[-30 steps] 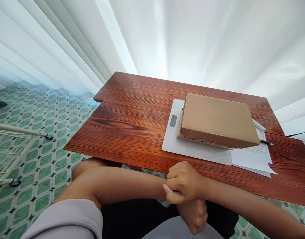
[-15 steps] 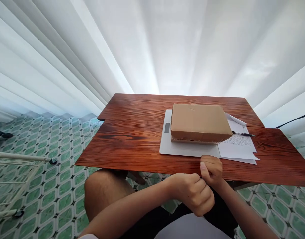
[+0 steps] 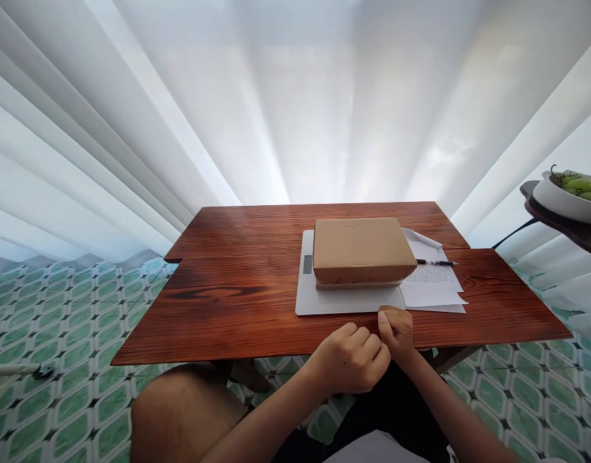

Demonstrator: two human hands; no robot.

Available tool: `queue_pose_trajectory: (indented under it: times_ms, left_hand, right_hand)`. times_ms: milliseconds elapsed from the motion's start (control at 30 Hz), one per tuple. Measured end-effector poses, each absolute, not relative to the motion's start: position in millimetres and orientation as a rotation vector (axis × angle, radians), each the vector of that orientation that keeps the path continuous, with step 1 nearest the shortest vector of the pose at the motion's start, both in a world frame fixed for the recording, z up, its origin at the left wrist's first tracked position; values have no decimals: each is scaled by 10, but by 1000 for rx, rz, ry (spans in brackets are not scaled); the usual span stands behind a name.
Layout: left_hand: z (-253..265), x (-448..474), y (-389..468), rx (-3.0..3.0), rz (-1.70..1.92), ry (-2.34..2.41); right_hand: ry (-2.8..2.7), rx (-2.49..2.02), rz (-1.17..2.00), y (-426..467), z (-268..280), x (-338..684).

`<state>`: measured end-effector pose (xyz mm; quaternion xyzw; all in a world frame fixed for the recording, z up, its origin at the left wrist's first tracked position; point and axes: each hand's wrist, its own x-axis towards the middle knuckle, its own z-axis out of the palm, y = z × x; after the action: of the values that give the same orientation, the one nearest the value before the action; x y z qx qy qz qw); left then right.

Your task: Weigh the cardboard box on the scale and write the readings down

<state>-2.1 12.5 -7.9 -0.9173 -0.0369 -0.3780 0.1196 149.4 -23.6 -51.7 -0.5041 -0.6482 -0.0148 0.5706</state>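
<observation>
My left hand is curled into a fist just off the near edge of the table, its knuckles close against my right hand. The right one is also closed, thumb bent over the fingers, at the table's front edge. Nothing shows in either fist. Beyond them a brown cardboard box rests on a flat white scale, whose small grey display is at its left side. Sheets of written paper lie right of the box, and a black pen lies across them.
The reddish wooden table has a stepped outline at both ends. White curtains hang behind it. On the right, a dark shelf carries a white bowl with green produce. A pale metal frame stands at the left on green tiles.
My view has turned right and tilted up, so the bowl now shows at the right. Both fists remain together near the table edge; the box, scale and papers look undisturbed.
</observation>
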Motion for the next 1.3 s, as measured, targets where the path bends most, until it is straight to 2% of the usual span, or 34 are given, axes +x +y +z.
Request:
queue_pose_trajectory:
  times_ms: [200, 600, 733, 1000, 1133, 1300]
  left_hand:
    - [38, -89, 233, -2821, -1114, -303]
    - [266, -316, 606, -2853, -1708, -735]
    - [238, -347, 726, -2784, -1799, -931]
    - [97, -348, 909, -2842, -1796, -1543]
    - [40, -337, 965, -2981, -1788, -1865]
    - [40, -325, 979, -3131, -1568, -2101]
  right_hand:
    - [-1443, -1244, -23, -300, -479, 1572]
    - [-1026, -1465, 15, -258, -155, 1908]
    - [-947, -1507, -13, -208, -66, 2001]
    - [-874, -1602, 74, -132, -105, 2109]
    - [-823, -1587, 266, -103, -146, 2128]
    - [-781, -1640, 480, -84, -182, 2157]
